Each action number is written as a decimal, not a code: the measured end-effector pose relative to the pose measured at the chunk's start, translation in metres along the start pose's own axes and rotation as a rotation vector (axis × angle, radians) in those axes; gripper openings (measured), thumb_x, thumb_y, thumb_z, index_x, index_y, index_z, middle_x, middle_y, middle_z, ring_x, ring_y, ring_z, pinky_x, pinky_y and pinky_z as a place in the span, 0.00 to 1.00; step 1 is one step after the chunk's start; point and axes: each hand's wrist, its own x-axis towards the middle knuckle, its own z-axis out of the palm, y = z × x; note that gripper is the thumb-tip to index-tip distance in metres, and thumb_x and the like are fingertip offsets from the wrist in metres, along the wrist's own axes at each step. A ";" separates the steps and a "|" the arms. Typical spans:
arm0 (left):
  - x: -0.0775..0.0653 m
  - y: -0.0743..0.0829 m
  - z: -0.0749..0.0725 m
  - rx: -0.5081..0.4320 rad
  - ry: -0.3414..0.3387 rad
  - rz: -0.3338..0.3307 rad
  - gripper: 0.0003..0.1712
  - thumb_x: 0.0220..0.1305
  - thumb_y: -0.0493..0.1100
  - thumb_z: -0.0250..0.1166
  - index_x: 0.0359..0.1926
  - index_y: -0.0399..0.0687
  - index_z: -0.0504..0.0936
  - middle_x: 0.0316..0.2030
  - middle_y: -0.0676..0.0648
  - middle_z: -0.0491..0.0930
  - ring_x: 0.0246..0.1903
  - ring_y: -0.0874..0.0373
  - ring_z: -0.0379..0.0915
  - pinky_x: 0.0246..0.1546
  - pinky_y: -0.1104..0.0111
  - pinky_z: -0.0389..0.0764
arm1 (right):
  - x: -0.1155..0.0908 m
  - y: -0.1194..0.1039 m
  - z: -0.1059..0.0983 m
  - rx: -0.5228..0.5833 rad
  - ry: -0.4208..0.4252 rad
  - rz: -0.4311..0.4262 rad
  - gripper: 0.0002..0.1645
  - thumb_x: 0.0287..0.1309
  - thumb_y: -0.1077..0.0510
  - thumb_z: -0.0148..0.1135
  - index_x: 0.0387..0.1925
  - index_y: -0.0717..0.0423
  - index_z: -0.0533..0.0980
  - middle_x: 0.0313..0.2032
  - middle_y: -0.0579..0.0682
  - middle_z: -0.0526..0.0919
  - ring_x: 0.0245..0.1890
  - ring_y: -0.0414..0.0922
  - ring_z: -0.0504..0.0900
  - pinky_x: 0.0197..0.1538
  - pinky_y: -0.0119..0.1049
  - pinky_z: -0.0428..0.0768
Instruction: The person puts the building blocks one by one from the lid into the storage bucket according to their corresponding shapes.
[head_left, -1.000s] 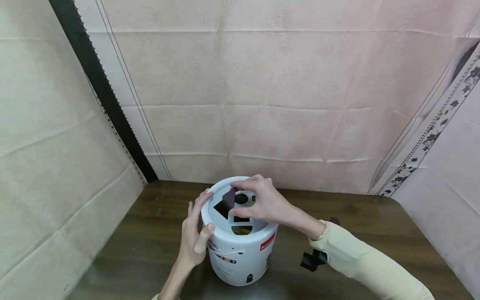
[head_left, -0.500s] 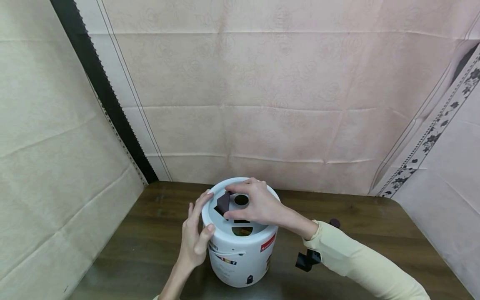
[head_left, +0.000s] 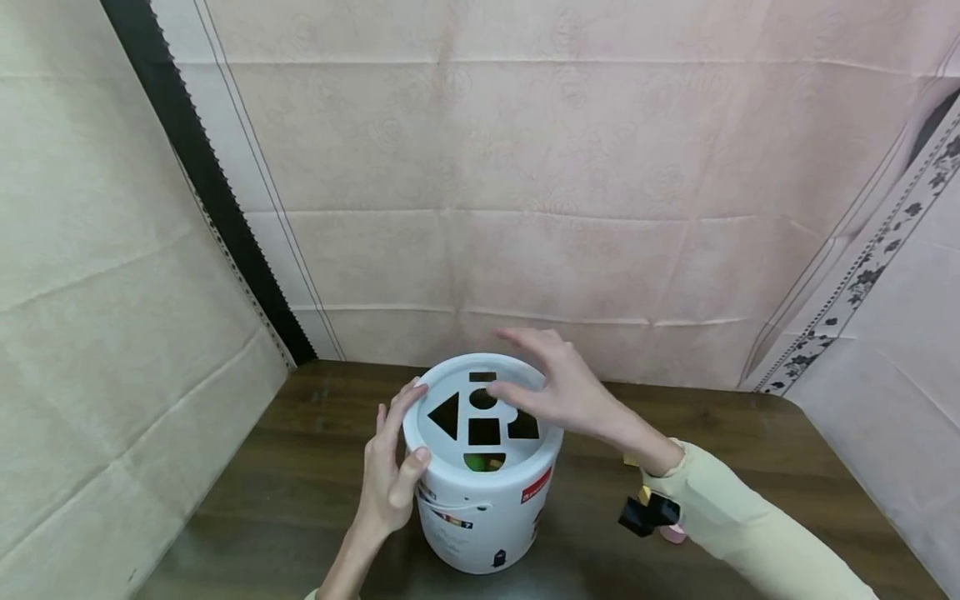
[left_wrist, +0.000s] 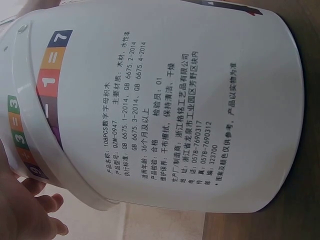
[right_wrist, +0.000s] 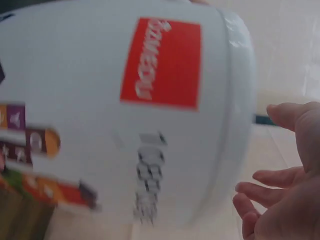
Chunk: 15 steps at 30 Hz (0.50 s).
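A white toy-block bucket [head_left: 472, 533] stands upright on the table, its printed side [left_wrist: 260, 150] filling the left wrist view. Its lid [head_left: 446, 454] has several cut-outs, among them a triangular hole [head_left: 446, 415] and a round hole [head_left: 482, 399]. Something green and yellow shows through the front hole. My left hand [head_left: 390, 471] grips the bucket's left rim, fingers on top and thumb at the front. Above the lid's right side, my right hand [head_left: 566, 387] is spread with nothing in it. The right wrist view has this hand [right_wrist: 285, 185] beside the bucket's rim.
Right of the bucket, partly behind my right forearm, lie a yellow block [head_left: 629, 459] and a pink block [head_left: 672, 534] on the dark wooden table [head_left: 300, 483]. Pale cloth [head_left: 562, 167] hangs behind the table and along both sides.
The dark triangular block that my right hand held at the triangular hole is out of sight. That hand has let go and moved right. My left hand stays on the bucket.
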 end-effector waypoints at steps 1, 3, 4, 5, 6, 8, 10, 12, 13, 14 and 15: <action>0.000 0.000 0.000 -0.001 0.001 0.000 0.41 0.69 0.68 0.48 0.68 0.42 0.72 0.63 0.43 0.75 0.69 0.46 0.62 0.63 0.29 0.40 | -0.002 0.002 -0.005 -0.003 0.015 0.006 0.38 0.56 0.53 0.74 0.65 0.60 0.73 0.62 0.54 0.77 0.62 0.53 0.71 0.60 0.59 0.69; 0.000 0.000 0.000 -0.005 0.007 0.001 0.41 0.69 0.67 0.48 0.67 0.42 0.72 0.63 0.43 0.75 0.69 0.46 0.62 0.64 0.30 0.40 | -0.008 0.007 -0.015 -0.009 0.039 0.027 0.35 0.57 0.54 0.73 0.65 0.58 0.74 0.61 0.53 0.77 0.61 0.52 0.72 0.60 0.58 0.70; 0.000 0.000 0.000 -0.005 0.008 0.001 0.41 0.69 0.68 0.48 0.67 0.42 0.72 0.63 0.43 0.75 0.69 0.46 0.62 0.64 0.30 0.40 | -0.011 0.009 -0.019 -0.012 0.049 0.037 0.34 0.57 0.55 0.73 0.64 0.57 0.74 0.61 0.53 0.77 0.61 0.52 0.72 0.60 0.59 0.70; 0.000 0.000 0.000 -0.006 0.010 0.003 0.41 0.69 0.67 0.49 0.67 0.41 0.72 0.63 0.42 0.75 0.69 0.46 0.62 0.64 0.30 0.40 | -0.015 0.012 -0.023 -0.016 0.057 0.043 0.33 0.57 0.56 0.72 0.64 0.57 0.74 0.60 0.53 0.78 0.60 0.52 0.73 0.59 0.59 0.70; 0.000 0.001 0.000 -0.007 0.011 0.002 0.41 0.69 0.67 0.49 0.67 0.42 0.72 0.63 0.42 0.75 0.69 0.46 0.62 0.64 0.30 0.39 | -0.018 0.015 -0.027 -0.018 0.064 0.051 0.32 0.58 0.57 0.72 0.63 0.56 0.75 0.59 0.52 0.78 0.60 0.51 0.73 0.59 0.58 0.70; 0.000 0.001 0.000 -0.008 0.014 0.003 0.41 0.69 0.67 0.49 0.67 0.42 0.72 0.63 0.42 0.75 0.69 0.46 0.62 0.64 0.31 0.39 | -0.026 0.021 -0.033 -0.018 0.076 0.061 0.29 0.58 0.58 0.72 0.62 0.56 0.76 0.58 0.52 0.79 0.58 0.51 0.74 0.58 0.57 0.70; 0.000 0.001 0.000 -0.008 0.014 0.005 0.41 0.69 0.67 0.49 0.67 0.41 0.72 0.63 0.42 0.75 0.69 0.46 0.62 0.64 0.31 0.39 | -0.034 0.028 -0.039 -0.019 0.088 0.066 0.26 0.59 0.60 0.71 0.59 0.56 0.77 0.56 0.51 0.80 0.57 0.50 0.76 0.57 0.54 0.70; 0.000 0.001 0.000 -0.009 0.012 0.006 0.41 0.69 0.67 0.49 0.67 0.41 0.72 0.63 0.42 0.75 0.69 0.46 0.62 0.64 0.31 0.39 | -0.043 0.036 -0.045 -0.026 0.102 0.074 0.23 0.59 0.61 0.70 0.57 0.57 0.78 0.54 0.50 0.82 0.55 0.49 0.78 0.54 0.49 0.71; 0.000 0.001 0.000 -0.009 0.011 0.006 0.41 0.69 0.67 0.49 0.67 0.41 0.72 0.64 0.42 0.75 0.69 0.46 0.62 0.64 0.31 0.39 | -0.048 0.040 -0.048 -0.032 0.111 0.077 0.22 0.59 0.62 0.70 0.56 0.57 0.79 0.53 0.50 0.83 0.53 0.48 0.78 0.52 0.47 0.71; 0.000 0.001 0.000 -0.010 0.011 0.006 0.41 0.69 0.67 0.49 0.67 0.41 0.72 0.64 0.42 0.75 0.69 0.46 0.62 0.64 0.31 0.39 | -0.053 0.044 -0.052 -0.041 0.122 0.083 0.21 0.59 0.63 0.70 0.54 0.57 0.79 0.51 0.49 0.84 0.52 0.47 0.79 0.51 0.44 0.71; 0.000 0.001 0.000 -0.010 0.011 0.007 0.41 0.69 0.67 0.49 0.67 0.41 0.72 0.64 0.42 0.75 0.69 0.46 0.62 0.64 0.31 0.40 | -0.058 0.048 -0.055 -0.051 0.132 0.092 0.19 0.59 0.64 0.70 0.53 0.57 0.80 0.50 0.48 0.84 0.50 0.45 0.80 0.50 0.41 0.71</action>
